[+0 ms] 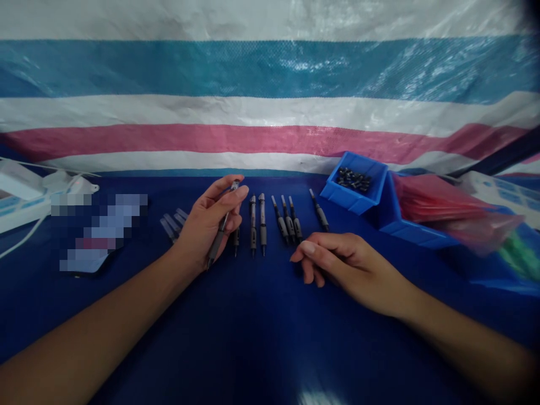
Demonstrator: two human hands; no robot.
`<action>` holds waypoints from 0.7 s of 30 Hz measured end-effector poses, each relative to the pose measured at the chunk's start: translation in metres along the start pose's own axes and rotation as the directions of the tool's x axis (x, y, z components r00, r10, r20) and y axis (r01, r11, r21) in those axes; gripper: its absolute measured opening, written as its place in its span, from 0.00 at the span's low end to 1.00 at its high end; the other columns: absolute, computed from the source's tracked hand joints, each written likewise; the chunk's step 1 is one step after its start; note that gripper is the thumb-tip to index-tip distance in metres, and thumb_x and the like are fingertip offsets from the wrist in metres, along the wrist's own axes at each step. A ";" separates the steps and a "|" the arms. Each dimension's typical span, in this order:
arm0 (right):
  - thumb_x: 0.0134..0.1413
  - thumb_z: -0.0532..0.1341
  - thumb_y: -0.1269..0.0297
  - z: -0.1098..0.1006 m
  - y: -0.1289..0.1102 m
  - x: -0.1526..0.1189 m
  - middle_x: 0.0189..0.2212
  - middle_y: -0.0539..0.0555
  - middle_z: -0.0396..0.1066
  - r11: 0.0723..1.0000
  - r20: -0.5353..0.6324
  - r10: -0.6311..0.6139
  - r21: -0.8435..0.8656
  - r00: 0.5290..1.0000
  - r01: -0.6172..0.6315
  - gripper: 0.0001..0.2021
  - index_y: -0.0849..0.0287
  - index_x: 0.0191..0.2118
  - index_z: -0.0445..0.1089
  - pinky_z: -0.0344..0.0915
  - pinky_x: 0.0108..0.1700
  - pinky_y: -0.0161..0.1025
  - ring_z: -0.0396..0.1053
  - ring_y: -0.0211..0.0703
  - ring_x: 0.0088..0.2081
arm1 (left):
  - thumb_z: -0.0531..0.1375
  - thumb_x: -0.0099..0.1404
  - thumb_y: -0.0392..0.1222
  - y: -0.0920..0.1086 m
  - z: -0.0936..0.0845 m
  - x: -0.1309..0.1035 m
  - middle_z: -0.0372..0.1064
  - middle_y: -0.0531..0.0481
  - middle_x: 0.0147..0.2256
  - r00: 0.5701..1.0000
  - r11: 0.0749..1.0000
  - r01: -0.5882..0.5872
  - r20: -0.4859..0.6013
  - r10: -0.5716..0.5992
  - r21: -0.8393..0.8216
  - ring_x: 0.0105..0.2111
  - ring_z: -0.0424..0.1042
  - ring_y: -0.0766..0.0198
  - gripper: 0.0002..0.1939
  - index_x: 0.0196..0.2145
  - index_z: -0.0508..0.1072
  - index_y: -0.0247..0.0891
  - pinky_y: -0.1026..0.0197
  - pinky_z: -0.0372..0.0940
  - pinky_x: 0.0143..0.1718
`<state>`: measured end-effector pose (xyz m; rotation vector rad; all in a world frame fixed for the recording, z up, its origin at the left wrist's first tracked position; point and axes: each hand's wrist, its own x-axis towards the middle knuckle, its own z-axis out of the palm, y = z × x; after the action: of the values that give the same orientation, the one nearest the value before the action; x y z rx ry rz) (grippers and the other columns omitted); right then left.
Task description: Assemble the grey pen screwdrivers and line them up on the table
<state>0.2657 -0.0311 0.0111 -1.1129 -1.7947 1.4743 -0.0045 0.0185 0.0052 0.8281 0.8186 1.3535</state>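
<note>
My left hand (211,216) pinches a pen (221,230) with a clear upper barrel and a dark grip, tilted with its tip down. Just right of that hand, two whole pens (258,225) lie side by side, with another pen (236,244) partly hidden by my fingers. My right hand (337,256) hovers over the table, fingers curled and thumb against the forefinger; nothing shows between them. Beyond it lie three pen front halves (287,219) with refills sticking out. One more such pen half (319,211) lies apart, to the right. Clear barrels (172,225) are partly behind my left hand.
A small blue bin (358,202) holds black pen parts (353,180). Right of it, another blue bin (413,233) carries red plastic packaging (442,205). A blurred-out phone-like object (103,236) and a power strip (34,197) with a cable are at left. A striped tarp (270,112) hangs behind the blue table (253,337).
</note>
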 end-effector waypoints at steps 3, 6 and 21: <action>0.82 0.64 0.43 0.000 0.000 0.000 0.30 0.53 0.81 1.000 -0.001 -0.001 0.002 1.000 0.001 0.24 0.59 0.45 0.85 0.72 0.33 0.36 0.75 0.38 0.29 | 0.77 0.70 0.38 0.001 0.000 0.000 0.65 0.60 0.23 1.000 1.000 -0.005 -0.003 0.005 0.005 0.17 0.56 0.74 0.09 0.40 0.80 0.42 0.68 0.56 0.20; 0.81 0.64 0.43 0.000 0.000 0.001 0.30 0.54 0.81 1.000 -0.003 0.000 0.004 1.000 0.000 0.24 0.60 0.45 0.85 0.72 0.33 0.35 0.75 0.38 0.29 | 0.73 0.76 0.42 0.002 -0.002 0.001 0.73 0.56 0.27 0.999 1.000 0.002 -0.043 -0.001 0.023 0.17 0.58 0.74 0.05 0.42 0.82 0.42 0.68 0.56 0.19; 0.81 0.63 0.42 0.000 0.000 0.001 0.30 0.53 0.82 1.000 -0.001 -0.004 -0.003 1.000 0.003 0.24 0.59 0.44 0.85 0.72 0.33 0.35 0.75 0.38 0.29 | 0.60 0.80 0.25 -0.008 0.002 0.008 0.81 0.39 0.65 0.975 0.997 -0.064 -0.213 0.055 -0.035 0.62 0.84 0.54 0.15 0.51 0.85 0.37 0.57 0.79 0.67</action>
<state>0.2653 -0.0303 0.0109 -1.1115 -1.7980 1.4688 0.0011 0.0260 -0.0008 0.6872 0.9334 1.5261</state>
